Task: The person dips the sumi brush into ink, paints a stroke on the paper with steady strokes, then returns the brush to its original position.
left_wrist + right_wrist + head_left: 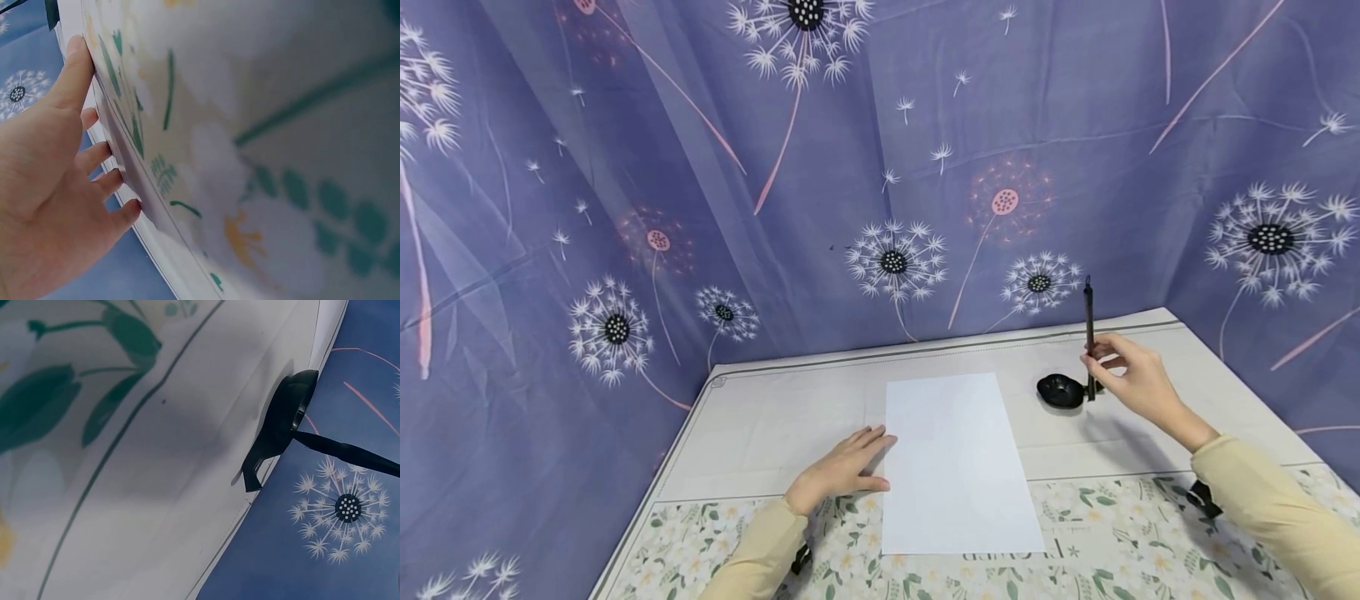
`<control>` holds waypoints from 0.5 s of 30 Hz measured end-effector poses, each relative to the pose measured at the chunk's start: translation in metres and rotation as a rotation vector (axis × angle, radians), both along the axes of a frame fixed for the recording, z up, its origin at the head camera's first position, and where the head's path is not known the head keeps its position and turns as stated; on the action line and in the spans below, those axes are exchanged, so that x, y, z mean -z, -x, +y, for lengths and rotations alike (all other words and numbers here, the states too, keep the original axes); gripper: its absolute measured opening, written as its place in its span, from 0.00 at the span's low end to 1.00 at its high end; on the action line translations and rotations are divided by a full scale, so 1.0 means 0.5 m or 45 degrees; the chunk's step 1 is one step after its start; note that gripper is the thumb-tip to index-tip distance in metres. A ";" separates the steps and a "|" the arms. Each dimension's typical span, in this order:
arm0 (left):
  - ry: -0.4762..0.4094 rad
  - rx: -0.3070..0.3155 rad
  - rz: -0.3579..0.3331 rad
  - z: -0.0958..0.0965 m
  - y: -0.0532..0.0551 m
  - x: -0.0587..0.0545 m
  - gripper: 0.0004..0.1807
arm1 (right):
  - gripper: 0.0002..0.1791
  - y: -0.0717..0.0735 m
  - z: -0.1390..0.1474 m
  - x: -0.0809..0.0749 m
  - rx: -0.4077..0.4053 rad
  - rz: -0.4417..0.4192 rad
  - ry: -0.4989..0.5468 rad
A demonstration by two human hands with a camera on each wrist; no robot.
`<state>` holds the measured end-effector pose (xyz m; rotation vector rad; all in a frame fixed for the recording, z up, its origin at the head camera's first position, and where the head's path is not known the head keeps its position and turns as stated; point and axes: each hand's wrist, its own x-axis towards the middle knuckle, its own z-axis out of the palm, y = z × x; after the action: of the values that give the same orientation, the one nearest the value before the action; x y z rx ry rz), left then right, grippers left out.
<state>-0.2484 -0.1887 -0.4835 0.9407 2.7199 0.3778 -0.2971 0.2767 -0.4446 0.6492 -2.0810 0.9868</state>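
My right hand pinches a dark writing brush, held upright with a small loop at its top. The brush's lower end is at the side of a small black dish, overlapping its short handle in the head view. In the right wrist view the brush points at the dish, and the hand itself is out of frame. My left hand lies with fingers spread, fingertips on the left edge of a blank white sheet of paper. In the left wrist view, the left hand has its fingers extended.
The table bears a cloth, pale at the back and flower-printed in front, with lettering partly under the paper. A purple dandelion-print curtain hangs behind the table and at both sides. Each wrist carries a black strap-on device.
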 end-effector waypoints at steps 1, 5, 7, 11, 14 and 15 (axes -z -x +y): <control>-0.001 0.001 -0.002 0.001 0.000 -0.001 0.41 | 0.14 0.000 0.000 0.000 0.001 0.002 0.006; 0.001 0.003 -0.016 0.003 0.000 -0.005 0.41 | 0.10 -0.001 -0.001 -0.002 0.010 0.009 0.028; 0.010 0.003 -0.018 0.003 0.000 -0.005 0.41 | 0.08 0.000 -0.002 -0.003 0.014 0.009 0.051; 0.025 -0.006 -0.028 0.003 0.002 -0.004 0.41 | 0.06 0.002 -0.004 -0.001 0.061 -0.022 0.110; 0.029 -0.014 -0.036 0.003 0.002 -0.003 0.41 | 0.06 0.005 -0.004 0.004 0.102 -0.093 0.177; 0.032 -0.016 -0.040 0.003 0.003 -0.003 0.41 | 0.06 0.007 -0.003 0.007 0.110 -0.126 0.203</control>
<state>-0.2498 -0.1872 -0.4819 0.9039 2.6968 0.3566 -0.3004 0.2751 -0.4480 0.4334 -2.0714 1.1414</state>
